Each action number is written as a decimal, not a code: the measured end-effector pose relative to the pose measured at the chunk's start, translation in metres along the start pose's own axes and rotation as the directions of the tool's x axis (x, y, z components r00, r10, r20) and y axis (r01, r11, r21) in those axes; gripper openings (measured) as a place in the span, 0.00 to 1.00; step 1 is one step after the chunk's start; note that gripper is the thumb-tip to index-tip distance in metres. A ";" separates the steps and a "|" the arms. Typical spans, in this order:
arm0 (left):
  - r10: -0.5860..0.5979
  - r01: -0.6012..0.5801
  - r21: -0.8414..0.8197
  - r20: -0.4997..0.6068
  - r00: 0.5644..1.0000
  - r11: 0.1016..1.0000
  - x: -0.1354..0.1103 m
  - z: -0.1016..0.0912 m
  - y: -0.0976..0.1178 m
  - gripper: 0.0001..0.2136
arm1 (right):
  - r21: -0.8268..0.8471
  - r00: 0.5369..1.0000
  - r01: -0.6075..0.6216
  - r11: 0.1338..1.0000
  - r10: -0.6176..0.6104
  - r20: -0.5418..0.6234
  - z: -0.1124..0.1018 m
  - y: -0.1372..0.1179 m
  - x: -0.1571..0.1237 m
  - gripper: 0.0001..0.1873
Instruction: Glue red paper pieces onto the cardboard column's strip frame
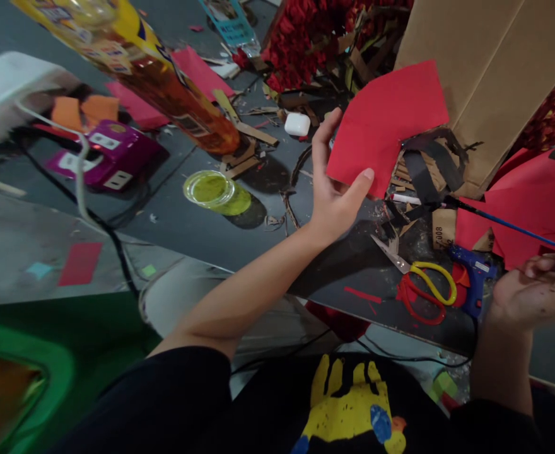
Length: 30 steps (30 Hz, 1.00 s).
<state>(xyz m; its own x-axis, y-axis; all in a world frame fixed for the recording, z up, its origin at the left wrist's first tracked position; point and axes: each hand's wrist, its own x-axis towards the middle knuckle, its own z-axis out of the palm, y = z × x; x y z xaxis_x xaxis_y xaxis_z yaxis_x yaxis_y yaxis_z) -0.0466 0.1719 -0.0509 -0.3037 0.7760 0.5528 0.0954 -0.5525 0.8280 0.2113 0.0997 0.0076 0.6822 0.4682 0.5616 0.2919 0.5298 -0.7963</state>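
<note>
My left hand (337,198) grips a sheet of red paper (386,126) by its lower left edge, thumb in front and fingers behind. The paper is held up, with a curved cut along its lower right side. At the right edge, my right hand (540,287) is closed around a long, thin blue-and-black stick (509,222) that points left toward the paper. Below it lie scissors (429,287) with one yellow and one red handle, blades apart. A blue glue gun (476,277) rests beside them, near my right wrist.
A tall bottle of amber liquid (187,113), a cup of yellow-green liquid (218,192), a white case (297,124) and a purple power strip (111,154) stand left. Cardboard (490,82) and red flowers (301,44) fill the back. Cables hang over the table's front edge.
</note>
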 end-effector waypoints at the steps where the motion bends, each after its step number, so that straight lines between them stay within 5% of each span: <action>1: 0.001 -0.001 -0.006 0.002 1.000 1.000 0.000 0.000 0.000 0.34 | 0.008 1.000 -0.001 1.000 0.001 0.001 0.000 0.000 0.000 0.19; 18: -0.111 0.117 -0.089 0.060 0.992 0.989 -0.002 -0.002 0.006 0.20 | 0.021 0.996 0.018 1.000 -0.016 -0.086 0.002 -0.003 -0.002 0.13; 25: -0.057 0.060 -0.045 0.075 0.996 0.997 -0.004 -0.001 0.006 0.19 | -0.015 0.997 -0.006 1.000 0.004 -0.077 -0.002 -0.002 -0.002 0.13; 30: 0.086 -0.095 0.124 0.078 0.993 0.988 -0.007 -0.003 0.001 0.20 | 0.060 0.997 0.055 0.997 -0.052 -0.052 0.001 0.005 0.000 0.14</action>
<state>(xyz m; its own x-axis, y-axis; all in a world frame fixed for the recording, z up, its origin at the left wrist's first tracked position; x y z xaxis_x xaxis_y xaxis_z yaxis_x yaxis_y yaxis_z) -0.0471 0.1651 -0.0539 -0.2193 0.7470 0.6276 0.2409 -0.5819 0.7768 0.2119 0.1029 0.0042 0.6999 0.4030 0.5897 0.2878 0.5965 -0.7493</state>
